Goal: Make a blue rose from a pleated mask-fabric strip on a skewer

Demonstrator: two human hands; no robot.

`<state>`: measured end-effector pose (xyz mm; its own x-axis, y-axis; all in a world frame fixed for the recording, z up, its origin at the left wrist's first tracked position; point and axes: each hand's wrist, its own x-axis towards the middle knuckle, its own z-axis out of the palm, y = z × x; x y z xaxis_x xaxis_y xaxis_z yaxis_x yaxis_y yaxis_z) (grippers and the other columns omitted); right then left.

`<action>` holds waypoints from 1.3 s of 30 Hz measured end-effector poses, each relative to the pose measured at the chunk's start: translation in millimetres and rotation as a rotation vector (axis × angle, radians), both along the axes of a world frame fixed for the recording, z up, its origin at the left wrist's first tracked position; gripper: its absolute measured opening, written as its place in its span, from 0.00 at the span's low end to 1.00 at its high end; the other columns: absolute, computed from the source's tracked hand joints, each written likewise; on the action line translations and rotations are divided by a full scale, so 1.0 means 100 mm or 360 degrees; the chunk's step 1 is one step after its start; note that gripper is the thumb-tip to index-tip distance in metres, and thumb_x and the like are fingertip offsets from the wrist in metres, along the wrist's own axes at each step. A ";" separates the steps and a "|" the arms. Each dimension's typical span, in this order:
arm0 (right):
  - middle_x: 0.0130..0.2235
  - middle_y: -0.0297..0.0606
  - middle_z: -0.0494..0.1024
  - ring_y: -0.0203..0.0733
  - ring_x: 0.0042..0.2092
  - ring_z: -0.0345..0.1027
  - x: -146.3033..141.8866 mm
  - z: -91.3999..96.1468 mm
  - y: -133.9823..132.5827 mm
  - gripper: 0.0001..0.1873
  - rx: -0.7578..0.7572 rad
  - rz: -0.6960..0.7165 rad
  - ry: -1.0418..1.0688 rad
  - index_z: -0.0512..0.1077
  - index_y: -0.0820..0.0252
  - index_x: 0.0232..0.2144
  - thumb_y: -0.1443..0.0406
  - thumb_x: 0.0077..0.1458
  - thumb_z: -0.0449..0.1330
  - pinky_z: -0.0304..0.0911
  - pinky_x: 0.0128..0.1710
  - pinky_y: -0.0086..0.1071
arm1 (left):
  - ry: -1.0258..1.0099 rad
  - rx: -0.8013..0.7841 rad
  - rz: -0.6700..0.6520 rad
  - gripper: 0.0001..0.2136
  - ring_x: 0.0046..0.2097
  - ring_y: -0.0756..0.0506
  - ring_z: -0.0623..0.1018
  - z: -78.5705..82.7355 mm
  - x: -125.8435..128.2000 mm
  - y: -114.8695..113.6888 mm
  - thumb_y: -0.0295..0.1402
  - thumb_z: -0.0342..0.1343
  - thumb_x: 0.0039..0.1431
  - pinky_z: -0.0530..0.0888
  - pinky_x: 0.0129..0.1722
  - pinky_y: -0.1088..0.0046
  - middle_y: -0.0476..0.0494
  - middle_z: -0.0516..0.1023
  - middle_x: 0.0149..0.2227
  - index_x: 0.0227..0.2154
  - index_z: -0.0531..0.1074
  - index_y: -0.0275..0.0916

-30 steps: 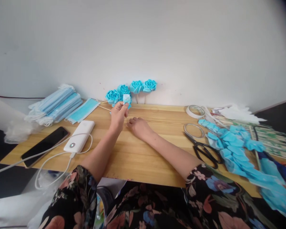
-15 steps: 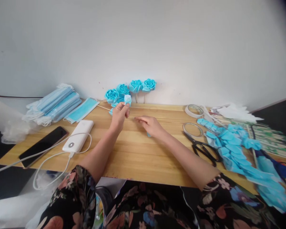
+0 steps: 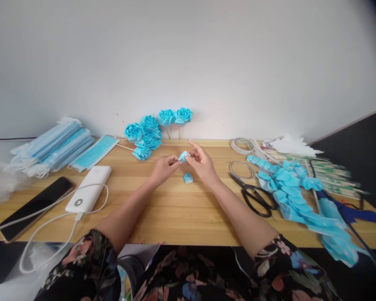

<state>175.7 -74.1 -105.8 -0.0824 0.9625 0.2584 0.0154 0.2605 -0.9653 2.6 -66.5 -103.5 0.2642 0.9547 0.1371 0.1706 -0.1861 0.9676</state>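
Between my two hands is a small light-blue folded petal (image 3: 184, 156), lifted a little above the wooden table. My left hand (image 3: 166, 169) pinches it from the left with thumb and fingertips. From the right, my right hand (image 3: 203, 166) grips it with the thumb against it and one finger raised. A second small blue folded petal (image 3: 188, 178) lies on the table just below the hands. Finished blue flowers (image 3: 150, 138), made of the same crinkled material, lie on thin sticks behind my left hand. Two more flowers (image 3: 175, 117) lean against the wall.
Face masks (image 3: 56, 142) are piled at the left, near a white power bank (image 3: 89, 190) with its cable and a black phone (image 3: 34, 209). At the right are tape rolls (image 3: 242, 146), black scissors (image 3: 258, 198), strips of blue petals (image 3: 297, 200) and a blue glue gun (image 3: 351, 211).
My left hand has brought the petal down and right from in front of the flowers. My right hand has closed on it, and the petal on the table now shows fully.
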 end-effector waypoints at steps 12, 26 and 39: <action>0.37 0.34 0.78 0.33 0.31 0.70 -0.05 0.01 -0.11 0.28 0.0150 0.0118 -0.0441 0.67 0.55 0.58 0.65 0.54 0.58 0.65 0.33 0.28 | -0.0258 0.0238 0.0327 0.10 0.31 0.51 0.73 0.20 -0.20 0.07 0.37 0.63 0.50 0.69 0.32 0.76 0.47 0.77 0.30 0.33 0.77 0.37; 0.37 0.35 0.78 0.32 0.31 0.69 -0.11 0.00 -0.15 0.27 0.0164 0.0241 -0.0571 0.70 0.57 0.57 0.66 0.53 0.57 0.66 0.34 0.29 | -0.0043 0.0530 0.0315 0.04 0.32 0.50 0.72 0.20 -0.17 0.07 0.30 0.59 0.52 0.68 0.34 0.75 0.48 0.73 0.29 0.24 0.74 0.38; 0.33 0.31 0.76 0.34 0.33 0.70 0.04 0.00 0.01 0.30 -0.0293 0.0183 0.0240 0.69 0.56 0.55 0.59 0.49 0.65 0.67 0.33 0.28 | -0.0364 0.0017 0.0211 0.09 0.28 0.51 0.68 0.20 -0.17 0.11 0.39 0.62 0.51 0.67 0.32 0.76 0.50 0.71 0.25 0.25 0.73 0.37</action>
<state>179.6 -73.2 -106.0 -0.1676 0.9811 0.0971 -0.1516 0.0717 -0.9858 -14.7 -55.7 -83.4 0.0979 0.9770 0.1892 -0.0288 -0.1873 0.9819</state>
